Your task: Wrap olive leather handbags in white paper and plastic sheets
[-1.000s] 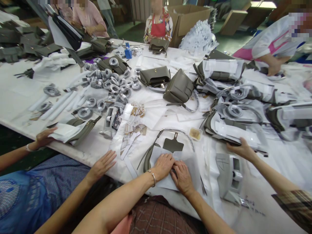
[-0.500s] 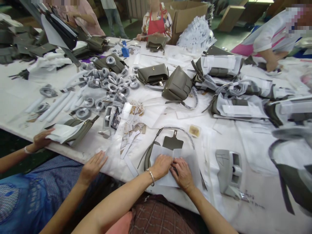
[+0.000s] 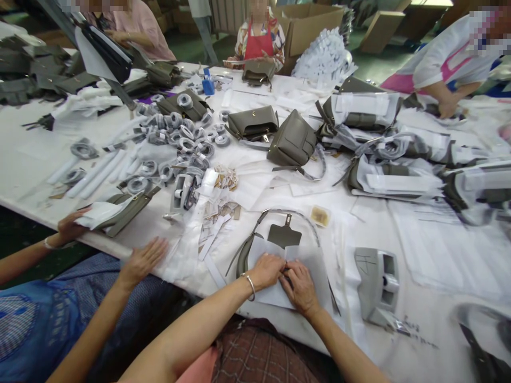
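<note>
My left hand (image 3: 268,269), with a bracelet at the wrist, and my right hand (image 3: 300,286) rest side by side on a sheet of white paper (image 3: 315,264) near the table's front edge. The fingers of both are bent and pinch the paper where the hands meet. The paper covers most of a grey-green bag piece; its strap (image 3: 241,258) curves out on the left. A grey-green leather tab (image 3: 284,234) lies just beyond the paper.
A grey tape dispenser (image 3: 376,284) stands to my right. A co-worker's hands (image 3: 142,258) reach onto the table at my left, one by a paper-wrapped bag (image 3: 115,213). Grey-green handbags (image 3: 293,140), rolled straps (image 3: 181,141) and wrapped bags (image 3: 393,178) crowd the table. Other people work at the far side.
My hands have stayed almost still on the paper. A co-worker's hand at the right pulled a wrapped bag away out of view. The left co-worker's near hand slid back toward the table edge.
</note>
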Motion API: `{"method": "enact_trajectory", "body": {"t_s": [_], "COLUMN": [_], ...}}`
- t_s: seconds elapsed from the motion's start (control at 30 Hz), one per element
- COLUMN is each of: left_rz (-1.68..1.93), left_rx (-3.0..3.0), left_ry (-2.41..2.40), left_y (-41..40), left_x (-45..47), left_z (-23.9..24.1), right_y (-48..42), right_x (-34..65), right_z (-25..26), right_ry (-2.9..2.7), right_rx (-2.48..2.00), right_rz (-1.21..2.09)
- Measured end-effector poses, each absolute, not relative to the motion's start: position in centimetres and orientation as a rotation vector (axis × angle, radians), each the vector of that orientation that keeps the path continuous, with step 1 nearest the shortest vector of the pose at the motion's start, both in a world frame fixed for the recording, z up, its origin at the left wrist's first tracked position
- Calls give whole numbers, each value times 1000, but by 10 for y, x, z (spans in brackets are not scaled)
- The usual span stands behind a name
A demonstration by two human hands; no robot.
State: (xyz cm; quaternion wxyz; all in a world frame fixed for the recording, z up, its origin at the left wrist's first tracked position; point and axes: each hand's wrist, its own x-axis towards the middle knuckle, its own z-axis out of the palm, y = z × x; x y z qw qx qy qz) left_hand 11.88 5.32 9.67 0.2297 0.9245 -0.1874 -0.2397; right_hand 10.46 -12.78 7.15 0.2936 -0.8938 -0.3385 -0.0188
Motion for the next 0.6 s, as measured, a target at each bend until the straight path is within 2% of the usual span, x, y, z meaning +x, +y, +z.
{"method": "enact_trajectory", "body": {"t_s": [0.6], "left_rz": [-624], "left_rx": [2566], "left_ry": [-473], "left_y": [48], "left_x": [127], "left_z": [101], "right_y": [-129], "right_x": [124], "right_z": [74], "right_ry": [-866], "right_rx": [-2307], "right_rz": [70]}}
